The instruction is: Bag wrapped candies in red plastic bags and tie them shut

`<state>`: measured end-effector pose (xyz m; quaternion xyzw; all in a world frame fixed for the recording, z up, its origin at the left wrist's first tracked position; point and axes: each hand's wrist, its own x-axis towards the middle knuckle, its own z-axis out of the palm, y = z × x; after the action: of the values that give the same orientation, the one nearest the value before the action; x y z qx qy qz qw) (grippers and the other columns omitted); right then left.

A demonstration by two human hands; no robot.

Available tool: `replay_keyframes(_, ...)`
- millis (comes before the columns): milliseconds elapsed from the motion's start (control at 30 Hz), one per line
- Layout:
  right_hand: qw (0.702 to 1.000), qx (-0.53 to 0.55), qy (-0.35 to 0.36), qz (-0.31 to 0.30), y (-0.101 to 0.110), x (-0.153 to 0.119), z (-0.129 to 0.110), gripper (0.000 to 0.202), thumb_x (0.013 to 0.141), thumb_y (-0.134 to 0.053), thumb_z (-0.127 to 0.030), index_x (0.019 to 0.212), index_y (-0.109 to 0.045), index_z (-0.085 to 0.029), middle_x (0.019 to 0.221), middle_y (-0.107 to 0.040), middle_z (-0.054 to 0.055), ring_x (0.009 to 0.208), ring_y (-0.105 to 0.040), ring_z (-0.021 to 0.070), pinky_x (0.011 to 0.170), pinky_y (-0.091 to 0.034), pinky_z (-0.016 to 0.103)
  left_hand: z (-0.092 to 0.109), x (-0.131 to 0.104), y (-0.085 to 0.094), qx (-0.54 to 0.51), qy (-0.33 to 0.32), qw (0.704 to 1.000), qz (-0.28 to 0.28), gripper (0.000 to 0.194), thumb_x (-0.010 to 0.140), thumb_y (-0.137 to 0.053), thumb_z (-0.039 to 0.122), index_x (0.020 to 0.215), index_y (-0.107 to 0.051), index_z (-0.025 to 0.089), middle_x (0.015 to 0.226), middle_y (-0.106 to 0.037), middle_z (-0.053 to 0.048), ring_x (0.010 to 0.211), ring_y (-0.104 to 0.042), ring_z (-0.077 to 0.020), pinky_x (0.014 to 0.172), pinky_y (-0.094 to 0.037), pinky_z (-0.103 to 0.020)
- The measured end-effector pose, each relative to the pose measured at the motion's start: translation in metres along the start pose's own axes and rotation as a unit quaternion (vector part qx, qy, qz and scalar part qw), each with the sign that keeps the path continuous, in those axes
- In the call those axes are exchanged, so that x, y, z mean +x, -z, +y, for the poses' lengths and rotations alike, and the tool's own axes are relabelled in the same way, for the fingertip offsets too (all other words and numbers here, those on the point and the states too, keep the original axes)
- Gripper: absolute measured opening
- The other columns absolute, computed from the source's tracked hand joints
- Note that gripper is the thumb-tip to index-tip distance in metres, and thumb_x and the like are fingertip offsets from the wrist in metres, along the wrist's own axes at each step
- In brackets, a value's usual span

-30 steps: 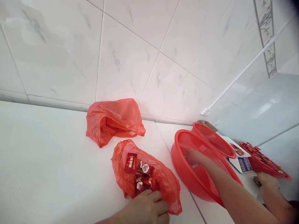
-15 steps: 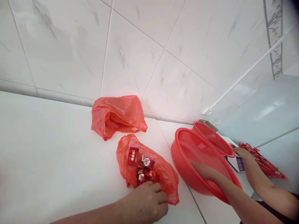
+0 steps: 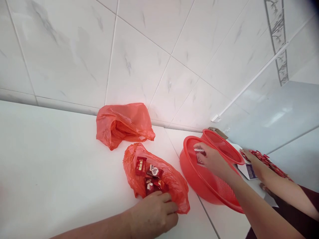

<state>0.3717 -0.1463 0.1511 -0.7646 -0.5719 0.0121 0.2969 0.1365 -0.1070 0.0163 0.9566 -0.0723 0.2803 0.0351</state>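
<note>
My left hand point(image 3: 156, 212) is closed on the near edge of a red plastic bag point(image 3: 178, 192), its fingertips partly hidden inside. Several small wrapped candies point(image 3: 154, 170) in dark red wrappers lie in this open bag. Over a large red perforated basket point(image 3: 196, 186) to the right, my right hand point(image 3: 211, 161) pinches a small red-and-white candy packet point(image 3: 198, 156). The hand is above the rim, and the basket's bottom is hidden. A second red plastic bag point(image 3: 127, 121) stands slightly open behind the first, touching neither hand.
Another red basket point(image 3: 221, 144) stands behind the large one. At the far right a co-worker's hand point(image 3: 249, 157) is at a heap of red packets point(image 3: 266, 161). A white and purple box point(image 3: 249, 171) sits between. The tiled wall point(image 3: 139, 59) bounds the white table point(image 3: 62, 166).
My right hand has risen out of the large basket with a candy packet in it. My left hand stays at the bag. The co-worker's hand has shifted slightly, and the view has moved a little.
</note>
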Motion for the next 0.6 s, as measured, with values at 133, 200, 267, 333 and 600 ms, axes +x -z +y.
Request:
replay_keyframes(133,0.996,0.032,0.036,-0.075,-0.006,-0.014,-0.052,0.029,0.085,-0.045,-0.022,0.111,-0.055,-0.029,0.109,-0.064,0.001,0.093,-0.062,0.0174,0.077,-0.052,0.031,0.002,0.0,-0.001,0.015,-0.016,1.0,0.019,0.008,0.084,-0.058,0.016,0.078,-0.053,0.017,0.081,-0.059,0.0,0.069,-0.048,-0.0152,0.055,-0.032,-0.031)
replay_keyframes(200,0.991,0.031,0.067,-0.112,-0.018,-0.025,-0.073,0.032,0.086,-0.043,-0.02,0.113,-0.053,-0.031,0.113,-0.062,0.0,0.099,-0.061,0.0166,0.083,-0.051,0.032,0.005,0.001,0.0,0.02,-0.032,0.999,0.032,0.006,0.085,-0.056,0.017,0.079,-0.055,0.017,0.083,-0.06,-0.001,0.069,-0.049,-0.0151,0.054,-0.033,-0.031)
replay_keyframes(267,0.986,0.007,0.106,-0.126,-0.032,-0.034,-0.086,0.037,0.085,-0.043,-0.017,0.117,-0.051,-0.032,0.119,-0.059,0.0,0.104,-0.059,0.0169,0.088,-0.049,0.033,0.009,0.001,0.002,0.032,-0.045,0.997,0.053,0.007,0.087,-0.053,0.016,0.082,-0.057,0.017,0.088,-0.062,-0.003,0.071,-0.052,-0.0148,0.055,-0.035,-0.03)
replay_keyframes(333,0.984,-0.024,0.135,-0.111,-0.042,-0.042,-0.09,0.04,0.083,-0.045,-0.017,0.121,-0.048,-0.032,0.123,-0.056,0.0,0.107,-0.058,0.0179,0.089,-0.049,0.035,0.012,0.001,0.006,0.045,-0.063,0.993,0.086,0.008,0.087,-0.052,0.015,0.085,-0.059,0.017,0.096,-0.064,-0.004,0.077,-0.055,-0.0148,0.059,-0.039,-0.029)
replay_keyframes(600,0.985,-0.103,0.11,0.08,-0.053,-0.104,-0.044,0.038,0.089,-0.045,-0.034,0.126,-0.042,-0.028,0.129,-0.052,0.008,0.117,-0.051,0.0255,0.092,-0.048,0.041,-0.024,-0.012,0.057,0.149,0.132,0.941,0.275,0.036,0.081,-0.058,0.01,0.115,-0.053,0.021,0.126,-0.052,-0.013,0.119,-0.045,-0.0274,0.099,-0.038,-0.047)
